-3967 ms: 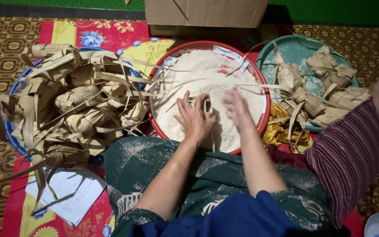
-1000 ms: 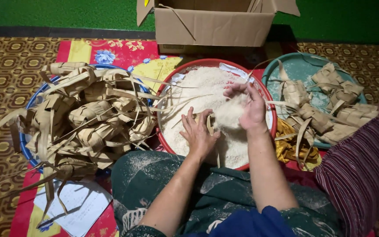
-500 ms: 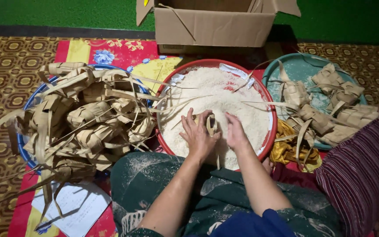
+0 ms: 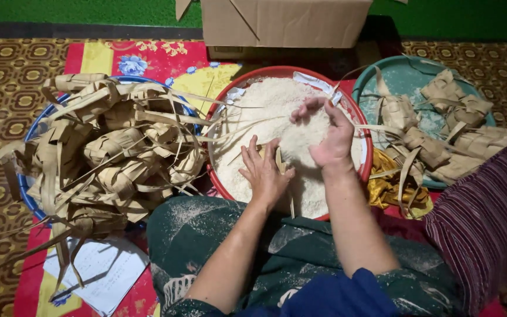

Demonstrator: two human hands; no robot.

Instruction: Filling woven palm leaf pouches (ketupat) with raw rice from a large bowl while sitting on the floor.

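Note:
A red basin (image 4: 366, 136) of white rice (image 4: 265, 103) stands in front of me. My left hand (image 4: 263, 173) rests on the rice near the basin's front and holds a small woven palm-leaf pouch (image 4: 279, 158), mostly hidden under the fingers. My right hand (image 4: 328, 134) is raised above the rice, cupped around a handful of grains. A blue basin (image 4: 29, 132) on the left is heaped with empty woven leaf pouches (image 4: 112, 147). A teal tray (image 4: 409, 76) on the right holds several more pouches (image 4: 435, 126).
A cardboard box (image 4: 285, 22) stands behind the red basin. Another person's striped sleeve (image 4: 482, 217) is at the right. White papers (image 4: 98, 271) lie on the red patterned mat at lower left. Yellow cloth (image 4: 391, 188) is bunched beside the teal tray. My lap is dusted with rice.
My right hand has lifted from beside the pouch up over the middle of the rice, closed on a handful. My left hand stays on the pouch. The camera has tilted slightly.

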